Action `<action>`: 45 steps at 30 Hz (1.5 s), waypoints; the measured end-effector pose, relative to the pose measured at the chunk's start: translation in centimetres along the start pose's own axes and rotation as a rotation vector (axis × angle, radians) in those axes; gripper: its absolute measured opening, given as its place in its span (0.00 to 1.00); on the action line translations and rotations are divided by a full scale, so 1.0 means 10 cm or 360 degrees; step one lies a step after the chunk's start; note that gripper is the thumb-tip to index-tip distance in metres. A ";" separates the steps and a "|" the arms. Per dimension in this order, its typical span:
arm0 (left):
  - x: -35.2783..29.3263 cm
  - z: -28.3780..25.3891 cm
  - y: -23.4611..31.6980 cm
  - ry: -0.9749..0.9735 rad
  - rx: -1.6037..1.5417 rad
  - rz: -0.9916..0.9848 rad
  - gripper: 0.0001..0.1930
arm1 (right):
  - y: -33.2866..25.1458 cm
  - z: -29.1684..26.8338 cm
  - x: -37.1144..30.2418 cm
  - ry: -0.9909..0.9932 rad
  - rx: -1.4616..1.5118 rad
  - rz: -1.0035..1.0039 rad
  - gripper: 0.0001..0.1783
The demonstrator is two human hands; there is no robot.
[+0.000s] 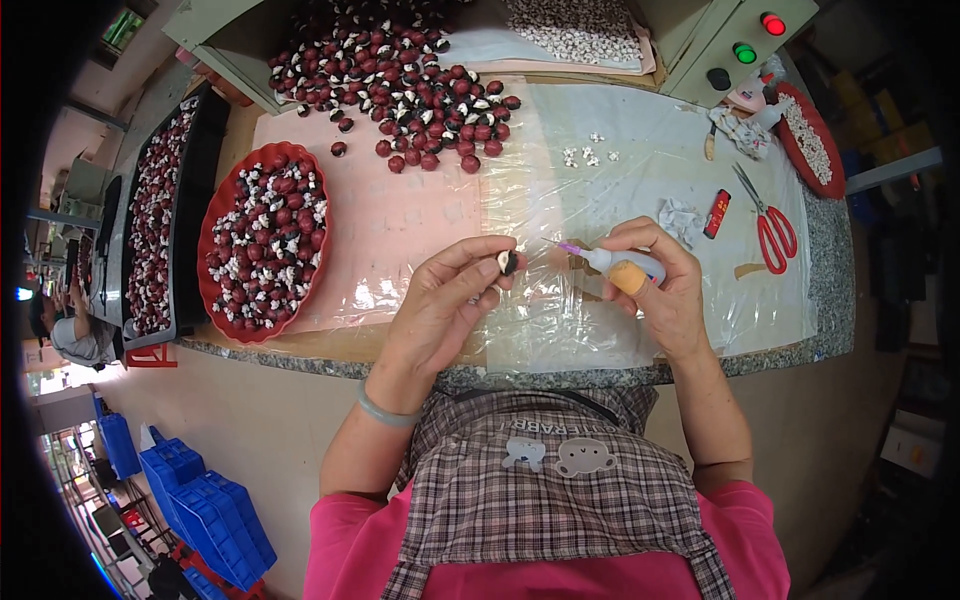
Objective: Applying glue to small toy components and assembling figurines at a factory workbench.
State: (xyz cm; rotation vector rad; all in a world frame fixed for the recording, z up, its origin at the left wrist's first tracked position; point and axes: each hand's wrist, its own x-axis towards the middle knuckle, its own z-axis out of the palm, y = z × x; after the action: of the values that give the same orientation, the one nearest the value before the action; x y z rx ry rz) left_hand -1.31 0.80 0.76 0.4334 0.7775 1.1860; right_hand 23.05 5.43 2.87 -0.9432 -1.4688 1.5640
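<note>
Grey speckled granite edges my worktop (835, 290), where clear plastic film lies over pink and white sheets. At the far side, a heap of maroon, black and white balls (430, 125) spills from a pale metal housing (725, 45) with a red and a green light. To my left sits a scalloped red tray (210, 240) of similar balls and little white pieces; to my right lie red-handled scissors (765, 212). Blue crates (220, 510) stand on the floor at left. My left hand (445, 305) pinches a small black-and-cream piece (509, 263) between its fingertips, above the film. My right hand (668, 290) grips a white squeeze bottle (603, 259), its thin purple nozzle (572, 249) pointing toward that piece, near but apart
</note>
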 end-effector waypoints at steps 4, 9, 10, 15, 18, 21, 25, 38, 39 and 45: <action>-0.05 0.04 -0.08 -0.0098 0.0009 0.0028 0.14 | -0.09 0.08 -0.02 0.0221 0.0164 -0.0059 0.20; -0.08 0.03 -0.14 -0.0112 -0.0018 -0.0015 0.14 | -0.11 0.18 -0.07 0.0295 -0.0070 -0.0288 0.23; -0.08 0.04 -0.14 -0.0112 -0.0022 -0.0018 0.14 | -0.11 0.18 -0.09 0.0290 -0.0167 -0.0363 0.24; -0.08 0.04 -0.15 -0.0133 -0.0008 -0.0032 0.15 | -0.10 0.17 -0.14 0.0243 -0.0395 -0.0532 0.24; -0.08 0.04 -0.16 -0.0123 -0.0020 -0.0044 0.15 | -0.08 0.15 -0.14 0.0212 -0.0536 -0.0621 0.24; -0.07 0.05 -0.16 -0.0112 -0.0011 -0.0051 0.15 | -0.08 0.15 -0.14 0.0191 -0.0613 -0.0646 0.24; -0.07 0.04 -0.17 -0.0109 -0.0001 -0.0053 0.14 | -0.08 0.16 -0.14 0.0180 -0.0680 -0.0660 0.24; -0.07 0.05 -0.17 -0.0120 0.0002 -0.0075 0.14 | -0.09 0.20 -0.11 0.0272 -0.0755 -0.0715 0.23; -0.07 0.05 -0.17 -0.0113 0.0003 -0.0080 0.14 | -0.09 0.16 -0.11 0.0204 -0.0835 -0.0781 0.23; -0.05 0.02 -0.16 -0.0097 -0.0015 -0.0049 0.14 | -0.13 0.04 -0.10 0.0284 -0.0316 -0.0517 0.18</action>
State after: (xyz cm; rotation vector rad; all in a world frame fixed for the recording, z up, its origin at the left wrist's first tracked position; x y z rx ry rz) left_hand -0.26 -0.20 -0.03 0.4463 0.7233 1.1420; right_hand 23.22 4.38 4.15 -0.8787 -1.5783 1.0885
